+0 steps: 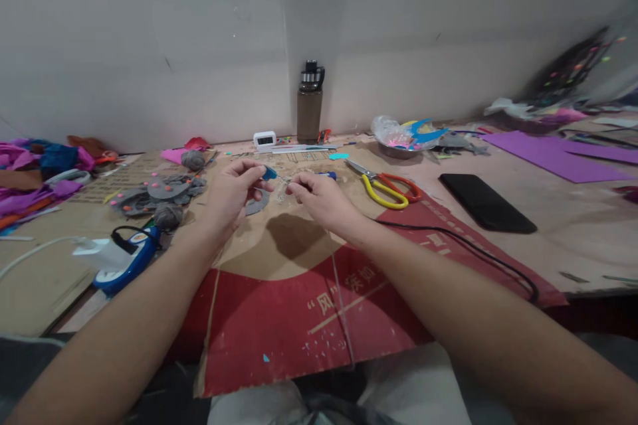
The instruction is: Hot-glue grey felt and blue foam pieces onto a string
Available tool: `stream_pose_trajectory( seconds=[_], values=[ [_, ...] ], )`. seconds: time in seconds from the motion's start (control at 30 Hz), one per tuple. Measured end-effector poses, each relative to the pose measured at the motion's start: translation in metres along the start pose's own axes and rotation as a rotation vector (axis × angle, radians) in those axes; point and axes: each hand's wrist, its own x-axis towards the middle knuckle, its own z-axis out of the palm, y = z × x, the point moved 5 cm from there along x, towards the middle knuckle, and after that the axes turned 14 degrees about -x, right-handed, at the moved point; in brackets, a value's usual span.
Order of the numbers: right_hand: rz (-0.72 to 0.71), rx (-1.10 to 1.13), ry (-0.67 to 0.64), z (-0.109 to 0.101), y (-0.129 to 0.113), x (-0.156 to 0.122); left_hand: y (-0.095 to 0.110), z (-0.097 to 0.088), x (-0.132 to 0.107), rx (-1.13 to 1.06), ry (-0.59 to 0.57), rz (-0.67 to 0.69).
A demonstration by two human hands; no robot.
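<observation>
My left hand (233,190) is raised over the cardboard sheet (299,292), its fingers pinched on a small blue piece (270,172). A thin pale strand runs from that piece towards my right hand (319,198), whose fingertips are pressed together on something too small to make out. Both hands hover close together above a grey felt ring (257,203) that lies on the cardboard.
Yellow and red scissors (386,187) lie right of my hands, a black phone (486,202) further right. A blue glue gun (124,259) and grey felt shapes (159,196) sit at the left. A brown bottle (310,103) stands by the wall. A black cable (473,249) crosses the cardboard.
</observation>
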Motion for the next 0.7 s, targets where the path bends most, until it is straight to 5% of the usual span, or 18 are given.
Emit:
stream_pose_trajectory(
  seconds=[0.33, 0.57, 0.7],
  values=[
    [0.016, -0.036, -0.270, 0.007, 0.000, 0.001, 0.002, -0.012, 0.009, -0.018, 0.104, 0.052],
    [0.135, -0.438, 0.005, -0.041, 0.024, 0.015, 0.003, -0.012, 0.009, -0.032, 0.100, 0.050],
    [0.315, -0.680, -0.084, -0.041, 0.053, 0.014, 0.003, -0.015, 0.011, -0.013, 0.093, 0.072]
  ],
)
